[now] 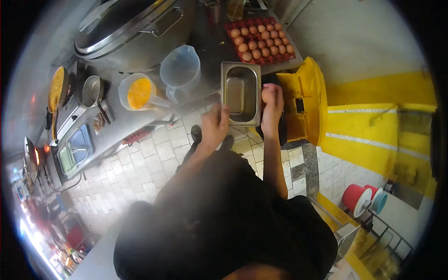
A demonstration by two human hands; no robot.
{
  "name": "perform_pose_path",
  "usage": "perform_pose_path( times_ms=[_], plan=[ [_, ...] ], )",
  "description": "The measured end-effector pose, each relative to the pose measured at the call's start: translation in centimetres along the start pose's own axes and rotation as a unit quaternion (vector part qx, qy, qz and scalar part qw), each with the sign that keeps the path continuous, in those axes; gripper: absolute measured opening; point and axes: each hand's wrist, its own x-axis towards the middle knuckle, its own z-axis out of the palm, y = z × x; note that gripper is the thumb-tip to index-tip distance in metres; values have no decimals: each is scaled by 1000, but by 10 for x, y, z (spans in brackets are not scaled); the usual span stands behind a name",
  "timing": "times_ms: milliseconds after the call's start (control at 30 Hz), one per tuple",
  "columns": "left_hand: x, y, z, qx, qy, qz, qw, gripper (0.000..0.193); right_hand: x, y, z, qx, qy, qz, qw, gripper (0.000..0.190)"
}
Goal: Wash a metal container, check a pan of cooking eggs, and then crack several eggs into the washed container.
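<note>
My left hand (212,126) grips the near left rim of a rectangular stainless steel food pan (241,91), held over the counter's front edge. Just off the pan's right rim, my right hand (274,112) holds a brown egg (268,95) in its fingers. Whether the shell is cracked cannot be told. The pan's inside shows shiny metal. Beyond it, a red egg tray (259,41) carries several rows of brown eggs. To the left stand a clear plastic measuring jug (180,68) and another jug (126,92) with beaten egg (139,93) in it.
A large lidded steel pot (133,52) stands at the back left. Further left are a small saucepan (92,91) and a frying pan (57,87) with yellow food. An open yellow bin (308,105) with a black liner is close to my right hand.
</note>
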Motion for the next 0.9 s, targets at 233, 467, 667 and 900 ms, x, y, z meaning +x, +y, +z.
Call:
perform_pose_path(
  times_ms=[233,467,667,900],
  plan=[
    [-16,3,28,-13,-1,44,999,35,-15,-13,-47,78,71,30,994,8],
    [-14,-4,40,-14,21,65,998,33,-16,-25,-49,199,187,67,960,15],
    [-12,5,38,-33,-21,39,998,37,-12,-5,-56,4,34,-5,999,16],
    [-5,2,54,-10,-20,78,997,33,20,-68,-59,-225,-169,-135,950,34]
  ],
)
